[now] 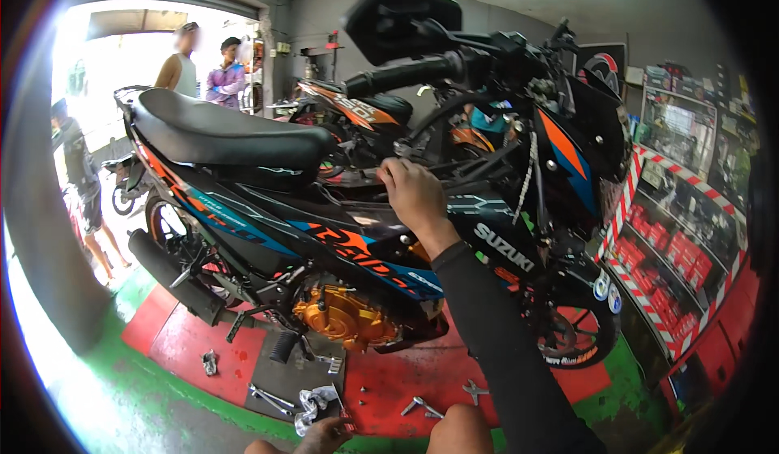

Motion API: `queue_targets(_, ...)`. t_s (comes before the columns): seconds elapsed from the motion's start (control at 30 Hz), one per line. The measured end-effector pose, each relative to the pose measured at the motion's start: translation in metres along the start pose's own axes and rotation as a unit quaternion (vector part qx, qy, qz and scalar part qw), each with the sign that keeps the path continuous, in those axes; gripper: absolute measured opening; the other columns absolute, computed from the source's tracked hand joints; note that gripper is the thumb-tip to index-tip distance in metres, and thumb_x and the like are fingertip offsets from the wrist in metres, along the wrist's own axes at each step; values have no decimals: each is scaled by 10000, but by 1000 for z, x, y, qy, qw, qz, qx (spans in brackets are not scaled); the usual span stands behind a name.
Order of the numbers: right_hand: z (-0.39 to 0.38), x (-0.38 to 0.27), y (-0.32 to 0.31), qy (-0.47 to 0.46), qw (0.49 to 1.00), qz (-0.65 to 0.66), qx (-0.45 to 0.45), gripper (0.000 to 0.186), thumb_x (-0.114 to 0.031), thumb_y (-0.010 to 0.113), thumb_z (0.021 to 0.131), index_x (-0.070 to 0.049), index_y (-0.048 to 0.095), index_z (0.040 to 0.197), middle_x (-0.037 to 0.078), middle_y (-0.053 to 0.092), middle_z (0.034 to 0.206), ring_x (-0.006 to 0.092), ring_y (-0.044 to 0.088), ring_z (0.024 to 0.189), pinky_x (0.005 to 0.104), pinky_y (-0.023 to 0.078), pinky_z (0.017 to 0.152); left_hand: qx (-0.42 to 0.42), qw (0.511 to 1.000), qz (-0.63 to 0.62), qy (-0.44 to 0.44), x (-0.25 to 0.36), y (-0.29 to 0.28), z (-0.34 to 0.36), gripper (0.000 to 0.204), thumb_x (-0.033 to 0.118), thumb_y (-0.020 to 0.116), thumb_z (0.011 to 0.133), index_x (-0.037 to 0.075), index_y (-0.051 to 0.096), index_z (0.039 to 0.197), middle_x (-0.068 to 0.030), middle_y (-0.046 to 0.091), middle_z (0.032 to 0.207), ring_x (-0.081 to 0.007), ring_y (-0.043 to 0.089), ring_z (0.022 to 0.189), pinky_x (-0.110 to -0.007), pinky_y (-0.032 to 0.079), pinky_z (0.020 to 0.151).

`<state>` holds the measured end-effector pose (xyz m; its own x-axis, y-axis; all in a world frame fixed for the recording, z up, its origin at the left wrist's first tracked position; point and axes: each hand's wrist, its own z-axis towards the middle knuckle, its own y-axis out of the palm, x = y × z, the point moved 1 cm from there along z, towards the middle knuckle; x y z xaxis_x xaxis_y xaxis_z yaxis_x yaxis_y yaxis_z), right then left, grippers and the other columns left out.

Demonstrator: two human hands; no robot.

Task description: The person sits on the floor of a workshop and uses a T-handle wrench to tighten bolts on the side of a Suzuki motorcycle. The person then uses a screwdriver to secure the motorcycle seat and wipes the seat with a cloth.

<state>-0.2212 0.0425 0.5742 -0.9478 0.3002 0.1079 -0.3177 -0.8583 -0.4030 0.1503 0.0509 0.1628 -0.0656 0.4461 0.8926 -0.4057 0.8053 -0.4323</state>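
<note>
My right hand (412, 198), in a long black sleeve, reaches up to the middle of a black motorcycle (357, 235) with orange and blue graphics. Its fingers are curled together by the open frame area ahead of the seat (231, 133); what they hold, if anything, is hidden. Low in the view, my left hand (324, 436) is closed around what looks like a red-handled screwdriver (348, 421), its thin shaft pointing up. A crumpled silvery-white wrapper (311, 405) lies just beside that hand.
Wrenches (272, 400), a ratchet (420, 407), an open-end wrench (475, 391) and small loose parts lie on the red and green floor. A glass display case (669, 235) stands at right. Another motorcycle (357, 113) is behind; several people stand near the left doorway.
</note>
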Motion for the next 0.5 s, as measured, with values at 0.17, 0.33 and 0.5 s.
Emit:
queue_targets(0.17,-10,-19,38,1,994,-85,-71,197,-292,617,1012,-97,615,1036,82,710,982,313,743,710,421,609,592,-19,998,16,60,20,5,11,331,133,710,954,44,701,1273,-180,714,947,-283,697,824,-421,531,724)
queue_targets(0.33,0,-34,45,3,993,-63,-101,199,-279,586,1032,-81,599,1048,119,714,1007,342,750,763,452,616,637,-94,987,109,68,51,18,58,403,146,727,930,72,660,1321,-197,735,1049,-393,719,941,-485,561,791)
queue_targets(0.5,-12,-38,62,26,989,-59,-132,220,-271,583,1035,-71,591,1127,134,710,1047,375,747,813,478,619,682,-193,964,183,25,127,4,86,360,367,689,977,111,698,1229,-142,769,997,-340,758,883,-475,596,762)
